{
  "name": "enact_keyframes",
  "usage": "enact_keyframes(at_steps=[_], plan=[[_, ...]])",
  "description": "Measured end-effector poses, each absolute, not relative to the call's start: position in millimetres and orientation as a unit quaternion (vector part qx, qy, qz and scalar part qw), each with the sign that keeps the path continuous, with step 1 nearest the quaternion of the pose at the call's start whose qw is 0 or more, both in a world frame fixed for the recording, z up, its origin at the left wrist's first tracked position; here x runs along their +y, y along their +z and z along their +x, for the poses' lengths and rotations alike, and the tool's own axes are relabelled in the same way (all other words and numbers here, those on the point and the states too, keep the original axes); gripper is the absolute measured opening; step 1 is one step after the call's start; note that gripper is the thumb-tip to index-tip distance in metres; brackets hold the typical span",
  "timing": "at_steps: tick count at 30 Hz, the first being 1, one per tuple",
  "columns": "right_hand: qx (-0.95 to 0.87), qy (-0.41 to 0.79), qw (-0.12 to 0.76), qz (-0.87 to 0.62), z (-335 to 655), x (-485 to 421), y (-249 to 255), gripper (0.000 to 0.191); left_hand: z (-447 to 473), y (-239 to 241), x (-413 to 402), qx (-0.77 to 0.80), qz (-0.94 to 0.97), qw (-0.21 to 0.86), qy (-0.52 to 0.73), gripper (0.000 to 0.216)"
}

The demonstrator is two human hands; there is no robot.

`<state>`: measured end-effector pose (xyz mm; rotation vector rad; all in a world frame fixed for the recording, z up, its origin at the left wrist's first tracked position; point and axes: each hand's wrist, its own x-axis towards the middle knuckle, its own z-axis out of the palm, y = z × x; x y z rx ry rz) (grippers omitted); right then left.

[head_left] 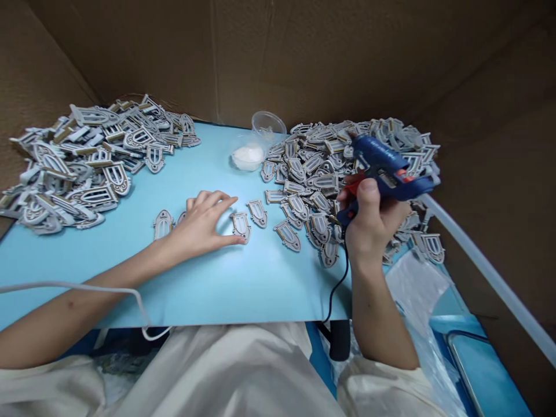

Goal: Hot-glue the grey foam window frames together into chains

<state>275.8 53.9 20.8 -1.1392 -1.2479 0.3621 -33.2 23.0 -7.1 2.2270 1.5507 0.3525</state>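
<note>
My right hand is wrapped round a blue hot glue gun with a red trigger. The gun is raised over the right pile, its nozzle pointing up and left, and a long whitish glue stick trails from its rear. My left hand is open over the table, thumb and forefinger apart on either side of a small arched grey-and-white piece. The thumb tip appears to touch that piece's lower edge. Another such piece lies just to its right. Partly behind my left hand rests one more arched piece.
Heaps of arched pieces lie at the left and right of the blue table. A clear tub with white contents stands at the back. Cardboard walls surround the table. A white cable crosses my left forearm.
</note>
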Motion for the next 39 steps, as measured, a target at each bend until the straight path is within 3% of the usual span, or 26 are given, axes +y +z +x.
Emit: enact_keyframes(at_steps=[7, 13, 17, 21, 26, 39], plan=[[-0.592, 0.271, 0.567, -0.504, 264, 30, 3, 0.045, -115, 10, 5, 0.553, 0.811, 0.163, 0.096, 0.065], [-0.658, 0.354, 0.434, -0.504, 239, 8, -4, 0.045, -108, -10, 0, 0.559, 0.804, 0.185, 0.089, 0.048], [-0.707, 0.367, 0.362, -0.484, 220, -1, -5, 0.044, -83, -12, 8, 0.536, 0.813, 0.2, 0.111, 0.056], [-0.738, 0.355, 0.312, -0.481, 211, -5, -8, 0.044, -82, -6, 4, 0.564, 0.807, 0.138, 0.109, 0.068], [-0.756, 0.361, 0.291, -0.462, 209, -7, -12, 0.039, -84, -13, -2, 0.592, 0.786, 0.141, 0.108, 0.055], [-0.756, 0.332, 0.281, -0.488, 208, -11, -13, 0.04, -48, -21, 1, 0.574, 0.783, 0.189, 0.15, 0.056]])
